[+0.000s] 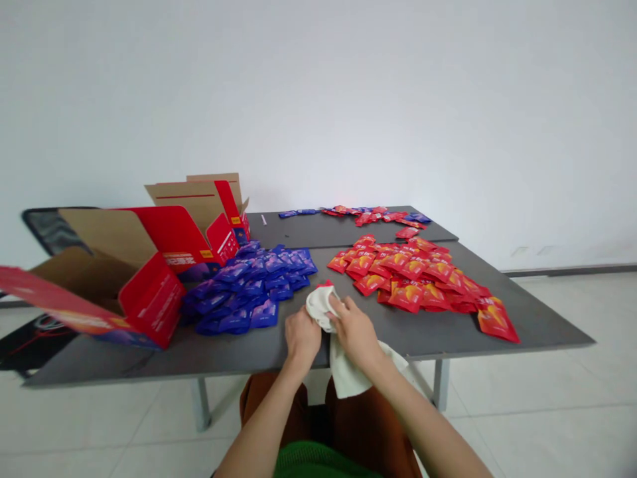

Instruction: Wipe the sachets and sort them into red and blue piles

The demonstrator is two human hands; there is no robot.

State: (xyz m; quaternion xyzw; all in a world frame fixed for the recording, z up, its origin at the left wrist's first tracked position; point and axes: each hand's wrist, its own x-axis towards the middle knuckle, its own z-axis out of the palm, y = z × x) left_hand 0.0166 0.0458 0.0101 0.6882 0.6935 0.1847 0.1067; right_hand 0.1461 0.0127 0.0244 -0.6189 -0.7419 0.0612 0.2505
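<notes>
At the near edge of the dark table, my left hand (302,335) is closed around the left side of a bunched white cloth (348,372). My right hand (355,332) grips the same cloth from the right, its fingers over the folds. The cloth's lower part hangs past the table edge toward my lap. A small red bit (326,283) shows just above the bunched cloth; what it belongs to is hidden. Left of my hands lies a pile of blue packets (253,282). To their right spreads a pile of red packets (413,272).
Open red and brown cardboard boxes (154,305) stand on the left of the table (527,318). Mixed red and blue packets (381,214) lie along the far side, with a small white tube (263,220) to their left. A white wall rises behind.
</notes>
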